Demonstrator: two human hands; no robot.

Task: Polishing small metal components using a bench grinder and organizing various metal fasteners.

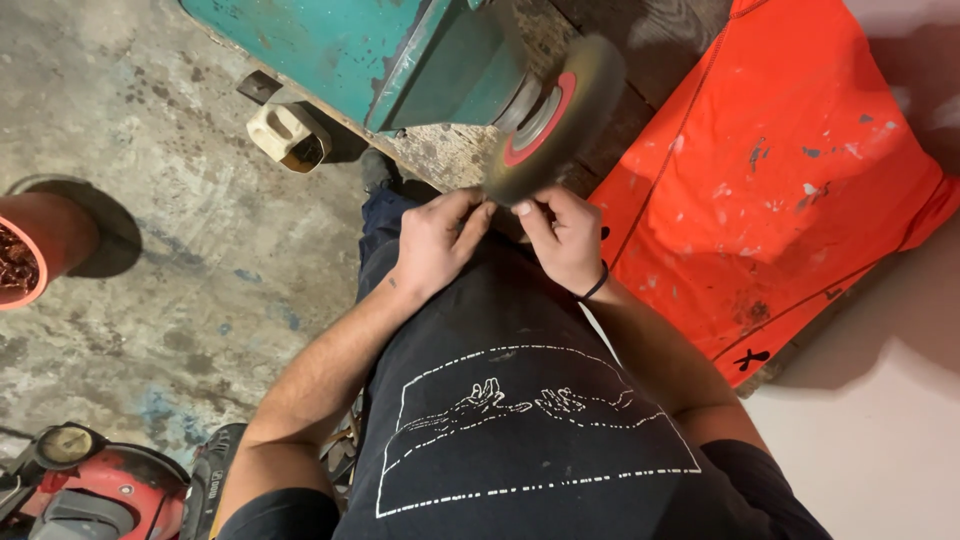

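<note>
A small workpiece, too slight and too hidden by fingers to be identified, is held up against the lower edge of a round dark buffing wheel with a red hub (553, 112), which is mounted on the side of a teal-painted, spattered machine housing (400, 50). The wheel's rim appears blurred, so it is judged to be spinning. The left hand (437, 243) is curled, its fingertips pinched together on the piece from the left; the right hand (566, 238), a thin black band at its wrist, is likewise closed, thumb and forefinger pinched on the same piece from the right. Both hands are brought close together just below the wheel, in front of a black printed shirt (520, 420). The step in hand is judged to be the polishing or brushing of the piece at the wheel's edge. The next move would call for a firm two-sided pinch, light and even pressure, and a slow turning of the piece so that a fresh face meets the wheel, with fingertips kept clear of the rim. To the right, an orange paint-flecked cloth (780, 170) is draped over something unseen. On the stained concrete floor (180, 220) a cream-coloured plastic block (288, 135) lies beside the machine; an orange-rimmed round bucket (35, 255) stands at the left edge, and a red machine with a round gauge (90, 480) sits in the lower left corner.
</note>
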